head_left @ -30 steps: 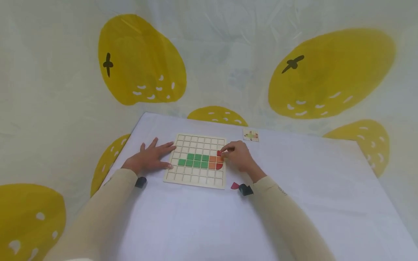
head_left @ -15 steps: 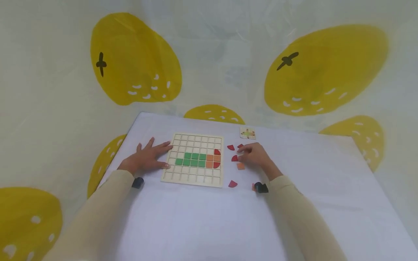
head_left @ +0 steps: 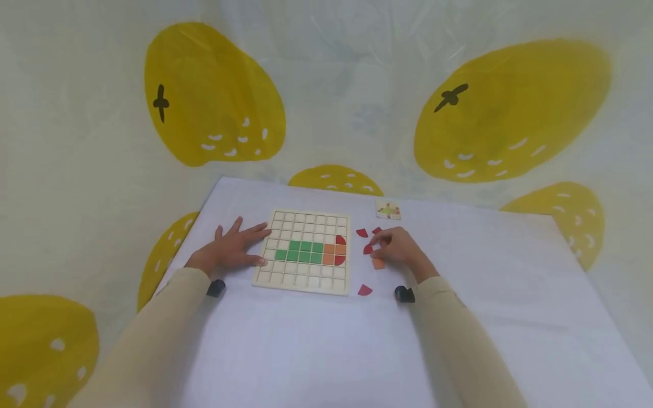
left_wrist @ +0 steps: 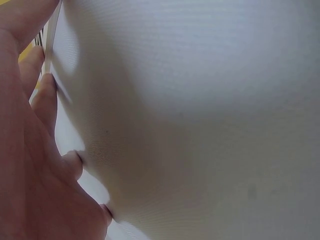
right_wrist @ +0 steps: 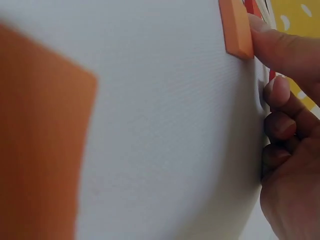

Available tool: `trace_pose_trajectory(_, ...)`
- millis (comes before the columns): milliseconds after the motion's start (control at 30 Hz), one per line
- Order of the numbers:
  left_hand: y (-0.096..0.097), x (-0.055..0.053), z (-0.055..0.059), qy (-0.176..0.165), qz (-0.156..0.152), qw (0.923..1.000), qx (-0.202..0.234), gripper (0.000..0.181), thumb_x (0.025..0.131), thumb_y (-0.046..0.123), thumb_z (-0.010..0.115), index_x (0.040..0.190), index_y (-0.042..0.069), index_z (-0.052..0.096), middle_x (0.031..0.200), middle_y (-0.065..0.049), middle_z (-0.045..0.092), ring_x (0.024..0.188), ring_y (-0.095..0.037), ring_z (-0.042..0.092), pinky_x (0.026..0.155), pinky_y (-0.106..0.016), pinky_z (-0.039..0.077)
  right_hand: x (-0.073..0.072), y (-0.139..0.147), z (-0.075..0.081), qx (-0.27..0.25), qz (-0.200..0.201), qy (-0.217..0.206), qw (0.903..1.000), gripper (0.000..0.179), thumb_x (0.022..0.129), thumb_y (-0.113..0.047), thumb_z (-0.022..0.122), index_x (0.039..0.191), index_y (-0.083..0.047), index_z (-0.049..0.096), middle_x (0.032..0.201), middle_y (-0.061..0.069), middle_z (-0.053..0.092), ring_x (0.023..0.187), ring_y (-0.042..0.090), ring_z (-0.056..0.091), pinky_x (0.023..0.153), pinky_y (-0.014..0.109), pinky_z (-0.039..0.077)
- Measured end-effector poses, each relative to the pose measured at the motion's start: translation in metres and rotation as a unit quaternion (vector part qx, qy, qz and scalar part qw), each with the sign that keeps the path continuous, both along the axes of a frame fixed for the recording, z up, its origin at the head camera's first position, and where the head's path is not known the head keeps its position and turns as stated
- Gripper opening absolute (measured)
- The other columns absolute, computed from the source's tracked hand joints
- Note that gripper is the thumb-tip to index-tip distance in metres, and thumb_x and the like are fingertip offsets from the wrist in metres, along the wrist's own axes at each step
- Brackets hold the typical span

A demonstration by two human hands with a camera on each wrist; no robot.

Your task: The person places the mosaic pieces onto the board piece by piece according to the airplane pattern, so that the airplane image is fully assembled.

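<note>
My left hand [head_left: 232, 249] lies with spread fingers at the left edge of the wooden grid board [head_left: 301, 281]; fingertips and thumb touch its rim. On the board are green square tiles [head_left: 304, 256], orange square tiles [head_left: 329, 249] and two red quarter-circle tiles [head_left: 340, 240]. Right of the board, my right hand [head_left: 400, 249] pinches another red quarter-circle tile [head_left: 368, 249] between thumb and index finger, low at the tabletop. Its other fingers are curled in the right wrist view. An orange tile [right_wrist: 236, 30] lies right beside the thumb.
Loose red quarter-circle tiles [head_left: 361, 233] lie around the right hand, one [head_left: 364, 290] nearer the front. A small pattern card [head_left: 388, 209] sits at the back of the white-covered table [head_left: 306, 340]. A large orange tile [right_wrist: 40, 140] shows close up in the right wrist view.
My right hand has left the red tile at the board's right edge and moved right to the loose tiles, its fingers closing on a red one. My left hand stays at the board.
</note>
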State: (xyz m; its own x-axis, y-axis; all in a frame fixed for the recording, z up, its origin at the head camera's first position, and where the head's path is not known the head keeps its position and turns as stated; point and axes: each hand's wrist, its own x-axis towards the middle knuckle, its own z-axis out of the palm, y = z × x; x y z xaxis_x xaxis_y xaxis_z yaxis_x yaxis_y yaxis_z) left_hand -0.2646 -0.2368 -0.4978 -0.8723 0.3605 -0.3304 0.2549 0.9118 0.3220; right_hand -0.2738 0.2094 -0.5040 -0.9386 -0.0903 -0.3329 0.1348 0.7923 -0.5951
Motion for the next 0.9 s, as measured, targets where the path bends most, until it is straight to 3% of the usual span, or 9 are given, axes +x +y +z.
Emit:
trace_pose_trajectory(133,-0.0024,0.0008,-0.0029,0.003,0.0,1.0,-0.008,0.089,0.087,0.079,0.06,0.163,0.048,0.025,0.176,0.016,0.014,0.162,-0.047,-0.011,0.118,-0.083,-0.009,0.0012,-0.0012,-0.0011,-0.003,0.007,0.006,1.0,0.025,0.09,-0.024,0.082,0.113,-0.017,0.079,0.093,0.008,0.062,0.098,0.025,0.057,0.072,0.028,0.05)
trace_pose_trajectory(367,-0.003,0.0001,-0.0058,0.004,0.002,1.0,-0.006,0.09,0.085,0.081,0.059,0.163,0.049,0.025,0.176,0.017,0.013,0.163,-0.046,-0.012,0.118,-0.082,-0.01,0.001,-0.0005,-0.0038,0.003,0.005,0.001,1.0,0.032,0.09,-0.026,0.082,0.121,-0.019,0.077,0.111,0.01,0.064,0.114,0.027,0.053,0.079,0.029,0.054)
trace_pose_trajectory(767,0.0008,-0.001,-0.0095,0.009,0.002,0.9998,-0.018,0.089,0.086,0.083,0.057,0.162,0.053,0.021,0.175,0.02,0.012,0.163,-0.043,-0.014,0.119,-0.081,-0.01,0.0017,0.0039,-0.0049,0.011,0.052,0.02,0.9984,0.027,0.09,-0.024,0.081,0.116,-0.018,0.079,0.102,0.007,0.067,0.104,0.025,0.057,0.074,0.027,0.053)
trace_pose_trajectory(900,0.0001,-0.0003,-0.0083,0.013,0.004,0.9998,-0.016,0.088,0.087,0.079,0.059,0.162,0.051,0.024,0.176,0.018,0.013,0.163,-0.044,-0.013,0.118,-0.082,-0.01,0.0011,0.0027,-0.0063,0.006,0.049,0.021,0.9986,0.028,0.09,-0.025,0.081,0.117,-0.017,0.079,0.105,0.007,0.068,0.105,0.026,0.057,0.074,0.028,0.054)
